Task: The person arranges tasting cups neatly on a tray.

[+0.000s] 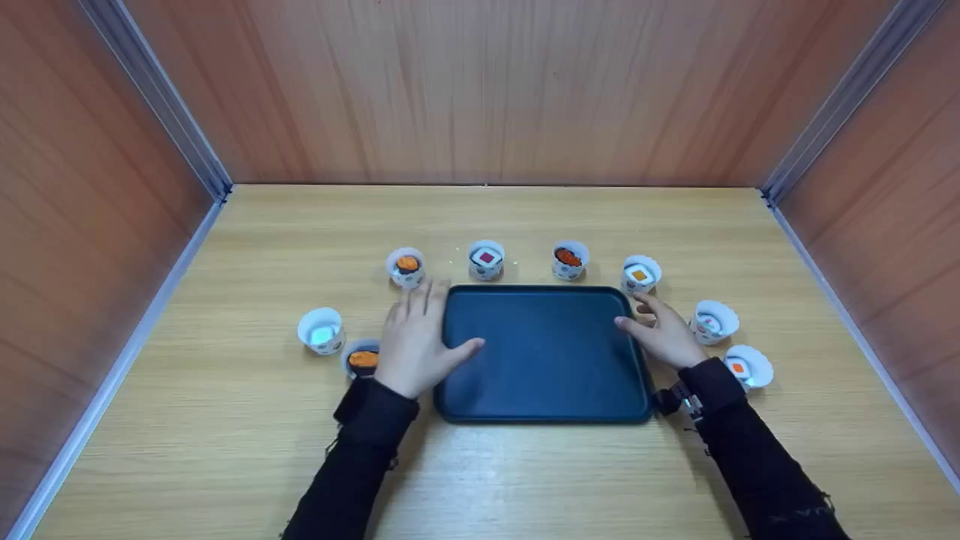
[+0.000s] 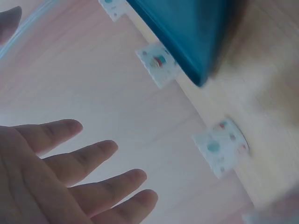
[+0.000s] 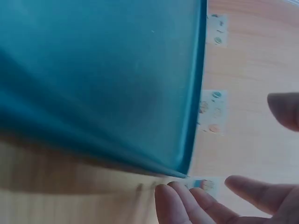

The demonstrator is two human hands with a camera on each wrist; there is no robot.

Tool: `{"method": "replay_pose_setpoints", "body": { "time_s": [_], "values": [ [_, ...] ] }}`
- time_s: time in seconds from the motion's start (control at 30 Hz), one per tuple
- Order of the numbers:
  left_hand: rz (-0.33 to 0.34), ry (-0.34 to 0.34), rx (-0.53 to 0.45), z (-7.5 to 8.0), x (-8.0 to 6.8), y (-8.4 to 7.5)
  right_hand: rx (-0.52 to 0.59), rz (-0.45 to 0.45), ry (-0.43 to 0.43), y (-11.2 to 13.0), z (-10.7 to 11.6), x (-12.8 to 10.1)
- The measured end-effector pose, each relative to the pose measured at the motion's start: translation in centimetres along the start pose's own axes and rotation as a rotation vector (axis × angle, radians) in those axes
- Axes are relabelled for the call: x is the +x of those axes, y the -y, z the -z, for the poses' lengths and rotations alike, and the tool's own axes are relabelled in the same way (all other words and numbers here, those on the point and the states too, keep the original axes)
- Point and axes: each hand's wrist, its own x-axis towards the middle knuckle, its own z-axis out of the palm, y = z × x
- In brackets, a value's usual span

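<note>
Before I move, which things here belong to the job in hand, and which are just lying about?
Likely in the job:
left hand
right hand
dark tray, between both hands
eight cups, beside and behind the tray

Likely lying about:
pale specks on the table, near the back cups

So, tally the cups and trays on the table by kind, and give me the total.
White patterned cups: 8
Dark blue tray: 1
Total: 9
</note>
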Motion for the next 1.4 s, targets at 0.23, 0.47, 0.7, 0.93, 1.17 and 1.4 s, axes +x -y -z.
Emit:
{"method": "replay_pose_setpoints", "body": {
  "time_s": [0.23,0.47,0.7,0.93,1.17,1.4],
  "values": [
    [0.032,-0.002,-0.004,1.4,-1.4,2.8,-0.087,-0.027,0.014,-0.5,-0.1,0.6],
    [0.072,0.021,0.035,2.2,-2.2,5.4,-0.085,-0.073,0.063,-0.8,-0.1,1.1],
    [0.161,0.157,-0.027,2.3,-3.2,6.8,-0.066,-0.071,0.085,-1.1,0.0,1.3],
    [0.255,0.253,-0.077,2.3,-3.3,7.5,-0.036,-0.075,0.097,-1.3,0.0,1.4],
    [0.294,0.249,-0.147,2.3,-3.5,8.2,-0.03,-0.049,0.102,-1.5,-0.1,1.3],
    [0.308,0.256,-0.191,2.2,-3.2,8.6,-0.026,-0.038,0.089,-1.6,0.0,1.2]
  ]
}}
